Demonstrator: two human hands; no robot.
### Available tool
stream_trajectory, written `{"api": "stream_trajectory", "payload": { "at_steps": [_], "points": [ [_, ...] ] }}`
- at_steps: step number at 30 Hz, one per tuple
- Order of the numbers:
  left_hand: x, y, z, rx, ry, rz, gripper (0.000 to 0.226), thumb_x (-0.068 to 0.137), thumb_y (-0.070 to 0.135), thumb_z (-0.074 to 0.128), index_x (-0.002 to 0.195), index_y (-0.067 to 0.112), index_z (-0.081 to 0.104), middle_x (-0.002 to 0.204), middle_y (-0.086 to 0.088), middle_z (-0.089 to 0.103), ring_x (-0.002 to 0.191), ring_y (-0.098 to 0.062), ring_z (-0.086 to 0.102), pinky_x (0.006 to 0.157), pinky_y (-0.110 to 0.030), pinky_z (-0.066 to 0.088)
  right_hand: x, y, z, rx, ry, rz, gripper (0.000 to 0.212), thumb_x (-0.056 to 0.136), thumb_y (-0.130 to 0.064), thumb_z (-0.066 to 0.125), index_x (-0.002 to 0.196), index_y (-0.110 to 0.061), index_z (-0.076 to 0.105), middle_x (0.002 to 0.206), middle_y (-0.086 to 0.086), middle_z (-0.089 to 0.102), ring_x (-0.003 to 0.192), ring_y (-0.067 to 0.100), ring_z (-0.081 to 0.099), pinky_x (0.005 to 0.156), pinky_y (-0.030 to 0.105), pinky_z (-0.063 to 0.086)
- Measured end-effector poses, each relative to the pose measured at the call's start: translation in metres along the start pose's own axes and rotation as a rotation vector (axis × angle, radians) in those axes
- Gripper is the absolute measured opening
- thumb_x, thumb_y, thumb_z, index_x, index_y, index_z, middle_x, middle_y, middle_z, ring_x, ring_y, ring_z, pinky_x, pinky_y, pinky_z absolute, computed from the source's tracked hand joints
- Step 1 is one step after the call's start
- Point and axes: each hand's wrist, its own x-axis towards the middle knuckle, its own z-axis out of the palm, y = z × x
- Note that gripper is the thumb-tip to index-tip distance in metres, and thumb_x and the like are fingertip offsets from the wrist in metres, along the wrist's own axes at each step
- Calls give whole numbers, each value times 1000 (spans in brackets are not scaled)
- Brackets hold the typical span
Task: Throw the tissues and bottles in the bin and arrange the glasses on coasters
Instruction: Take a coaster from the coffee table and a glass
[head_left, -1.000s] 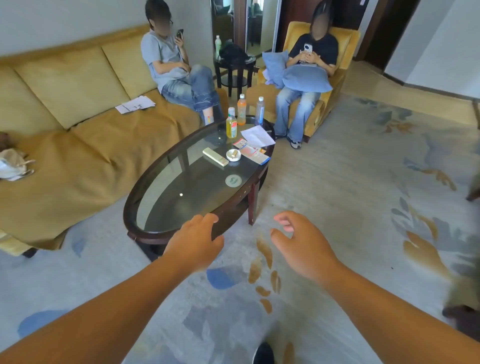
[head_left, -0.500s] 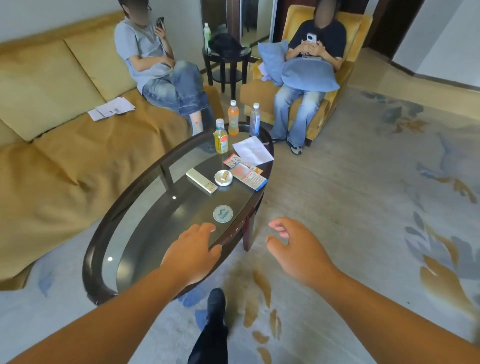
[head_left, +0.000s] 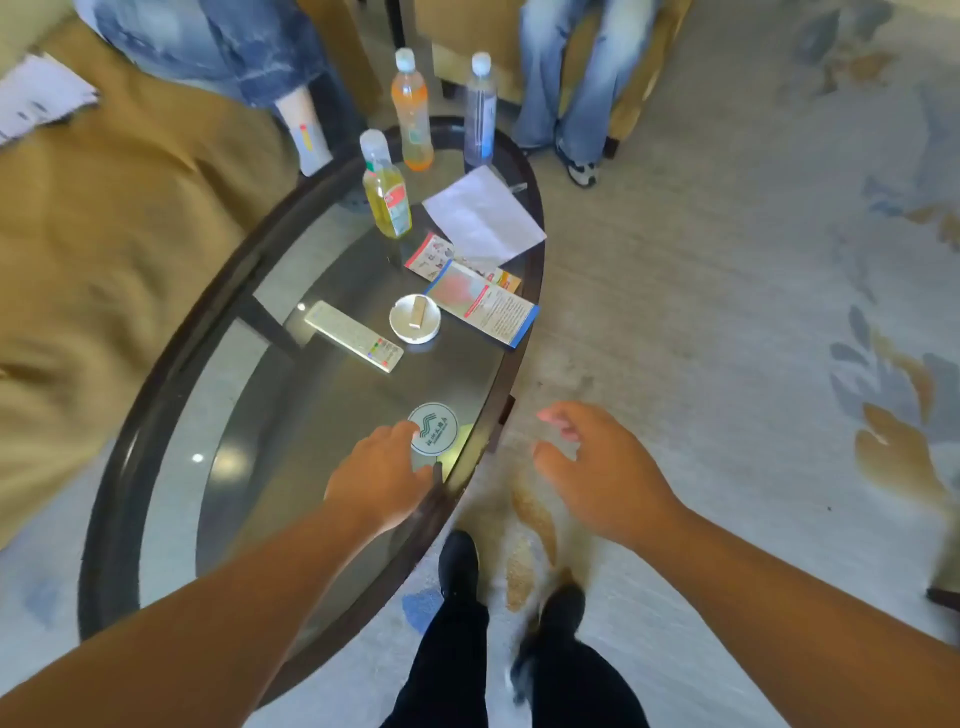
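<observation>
An oval glass coffee table (head_left: 156, 374) stands in front of me. At its far end are three plastic bottles: a yellow drink (head_left: 387, 195), an orange drink (head_left: 412, 114) and a clear blue-tinted one (head_left: 479, 111). A white tissue (head_left: 483, 218) lies flat beside them. A round white coaster (head_left: 434, 428) with a green logo lies near the table's near right edge. My left hand (head_left: 379, 478) hovers over the glass just left of the coaster, fingers loosely curled, holding nothing. My right hand (head_left: 597, 467) is off the table's right side over the carpet, fingers spread and empty.
A white remote (head_left: 353, 336), a small white ashtray (head_left: 414, 318) and colourful leaflets (head_left: 480, 299) lie mid-table. A tan sofa (head_left: 104, 234) runs along the left with papers (head_left: 36, 96) on it. Two seated people's legs (head_left: 571, 78) are beyond the table. Patterned carpet spreads right.
I have stepped closer and the view has tilted down. The table now fills the middle, and my left hand has come over the glass beside the coaster. Both hands stay empty.
</observation>
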Motion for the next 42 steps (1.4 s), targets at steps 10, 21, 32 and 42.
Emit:
{"api": "stream_trajectory", "payload": {
  "at_steps": [10,21,32,42],
  "points": [
    [130,-11,72,44,-102,-165,56,81,38,65,128,14,43,123,-12,47,113,-32,50,90,-44,45,68,69,35,-50,-120,90,41,89,-38,51,130,-31,49,128,-13,52,113,-1,46,87,19,35],
    [183,-12,104,164,-84,-319,67,77,43,73,124,11,37,126,-18,42,116,-37,47,88,-48,45,87,104,35,3,-114,181,35,88,-39,52,123,-36,50,121,-20,51,108,-5,47,78,10,32],
    [167,7,82,90,-111,-105,18,91,14,50,109,13,48,107,-16,61,90,-34,57,71,-36,43,93,97,13,45,-108,128,37,87,-38,52,124,-33,51,122,-17,52,107,-3,48,78,12,35],
    [79,156,-53,-47,53,537,10,97,27,46,88,29,47,79,8,52,73,-16,52,57,-25,34,46,65,-119,126,152,106,32,88,-39,54,119,-32,55,119,-13,55,107,3,52,85,23,42]
  ]
}}
